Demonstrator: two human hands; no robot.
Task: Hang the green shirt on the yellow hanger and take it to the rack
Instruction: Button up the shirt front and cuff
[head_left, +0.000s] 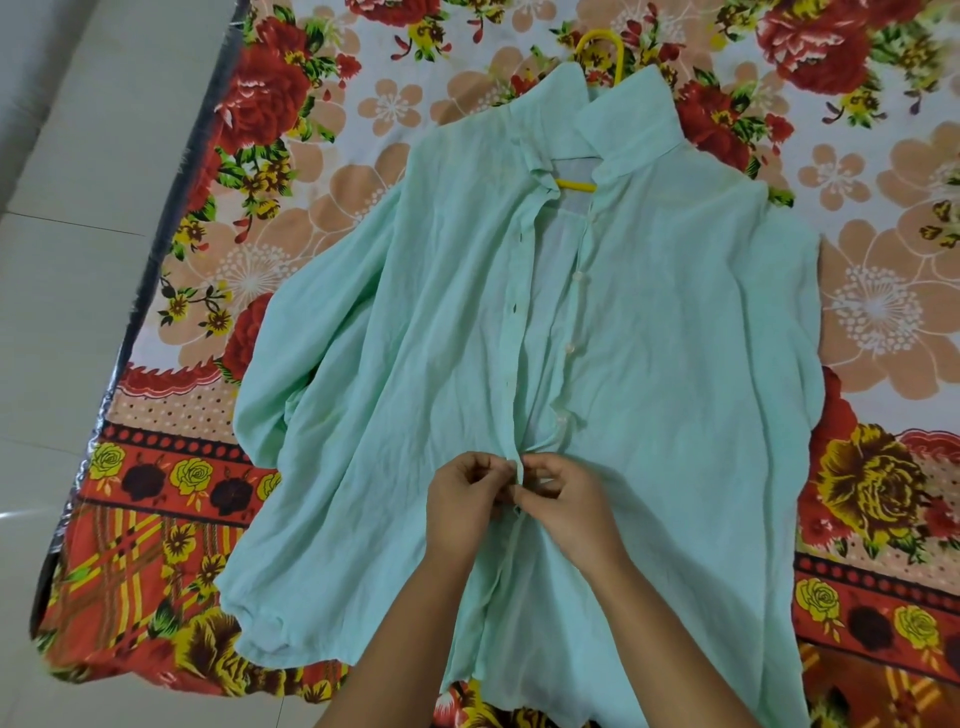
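Leftmost, pale tiled floor (78, 260) runs down the frame edge, beside a bed covered by a floral sheet (171, 467) in red, orange and yellow. Green shirt (415, 312) lies spread front-up on the sheet, left sleeve bunched near the bed's edge, collar toward the far side. Left hand (462, 499) sits at the lower placket, fingers curled and pinched on the buttonhole strip. Shirt front is open above the hands; buttons show along the right-hand strip. Yellow hanger (605, 49) is inside the shirt: hook sticks out past the collar, and a short stretch of the bar shows in the neck opening. Right hand (566, 499) meets the left at the same spot, fingertips closed on the button-side edge of the shirt. Both forearms enter from the bottom of the frame, over the shirt hem.
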